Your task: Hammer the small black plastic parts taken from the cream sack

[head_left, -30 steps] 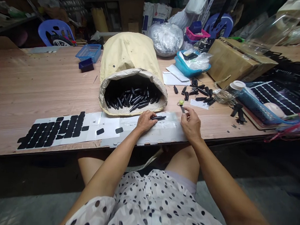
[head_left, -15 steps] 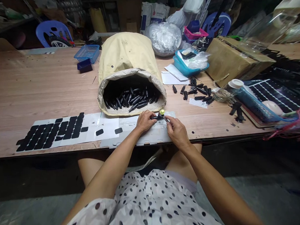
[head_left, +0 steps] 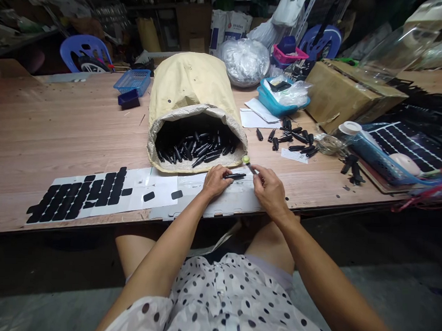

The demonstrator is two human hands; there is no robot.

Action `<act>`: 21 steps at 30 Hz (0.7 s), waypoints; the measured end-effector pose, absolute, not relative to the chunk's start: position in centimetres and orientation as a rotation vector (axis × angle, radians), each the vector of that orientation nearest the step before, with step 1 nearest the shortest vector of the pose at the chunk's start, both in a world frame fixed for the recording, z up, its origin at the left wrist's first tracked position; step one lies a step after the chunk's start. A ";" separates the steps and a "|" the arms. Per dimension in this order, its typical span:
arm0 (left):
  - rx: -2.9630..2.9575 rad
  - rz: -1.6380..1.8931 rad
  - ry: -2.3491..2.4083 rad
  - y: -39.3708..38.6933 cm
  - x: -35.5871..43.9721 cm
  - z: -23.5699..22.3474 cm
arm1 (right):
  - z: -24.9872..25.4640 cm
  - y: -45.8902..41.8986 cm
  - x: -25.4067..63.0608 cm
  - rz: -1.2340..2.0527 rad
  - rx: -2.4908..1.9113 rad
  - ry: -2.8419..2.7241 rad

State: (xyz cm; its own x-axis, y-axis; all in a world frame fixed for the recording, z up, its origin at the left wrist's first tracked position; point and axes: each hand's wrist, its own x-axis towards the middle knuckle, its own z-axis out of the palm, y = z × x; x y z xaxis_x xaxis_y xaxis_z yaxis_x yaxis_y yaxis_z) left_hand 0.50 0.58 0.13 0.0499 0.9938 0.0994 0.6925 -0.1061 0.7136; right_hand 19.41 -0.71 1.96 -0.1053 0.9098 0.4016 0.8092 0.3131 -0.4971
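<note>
My left hand point(head_left: 216, 181) rests near the table's front edge, fingers closed on a slim black plastic part point(head_left: 234, 176) that points right. My right hand point(head_left: 269, 189) is pinched on a thin metal tool with a yellow-green round end point(head_left: 246, 160), held close to the part's right tip. Both hands sit over a clear plastic sheet point(head_left: 237, 198). Just behind them lies a beige sack point(head_left: 188, 86) on its side, its open mouth showing several black parts point(head_left: 196, 147).
A white sheet with black stickers point(head_left: 84, 191) lies at the front left. Loose black parts point(head_left: 291, 137) lie to the right of the sack, before a blue tray point(head_left: 278, 97) and a cardboard box point(head_left: 341, 90). A blue basket point(head_left: 133, 79) stands at the back.
My right hand has moved left from beside the clear sheet to the black part, bringing the yellow-tipped tool up to it. My left hand has kept hold of the part.
</note>
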 end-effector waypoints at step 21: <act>1.952 0.824 1.705 0.0 0.4 0.5 | -0.6 5.0 21.1 -0.191 -2.093 -1.842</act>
